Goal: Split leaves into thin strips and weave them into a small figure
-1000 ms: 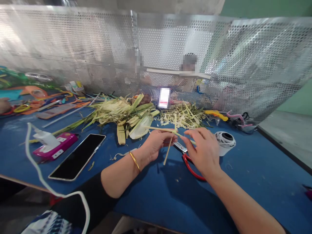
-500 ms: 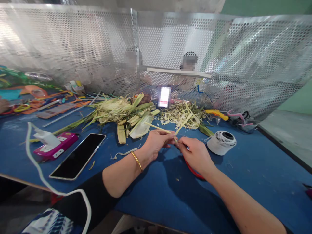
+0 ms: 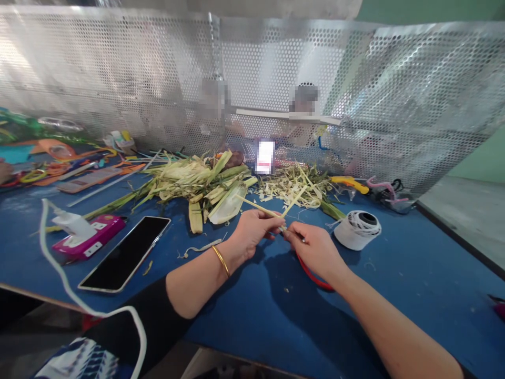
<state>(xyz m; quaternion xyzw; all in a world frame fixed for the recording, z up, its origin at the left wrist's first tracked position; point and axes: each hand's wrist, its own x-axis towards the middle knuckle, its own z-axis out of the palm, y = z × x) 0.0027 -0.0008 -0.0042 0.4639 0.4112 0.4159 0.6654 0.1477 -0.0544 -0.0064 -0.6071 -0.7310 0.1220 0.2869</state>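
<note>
Two thin pale-green plant strips cross in a V between my hands above the blue table. My left hand is closed, pinching the strips close to where they meet. Just to its right, my right hand is closed too, thumb and fingers pressed together at the strips' lower end. The fingertips hide the joint itself. A red curved handle shows beneath my right hand; its other parts are hidden, and I cannot tell whether the hand grips it. Right of that hand stands a spool of white thread.
Husk leaves lie heaped beyond my left hand, with shredded strips beside them. A dark-screened phone and a magenta power strip sit left, a white cable crossing my left sleeve. Perforated metal sheet closes the back.
Both hands keep their grip at almost the same spot. The free ends of the strips have swung slightly, and the whole view has shifted a little.
</note>
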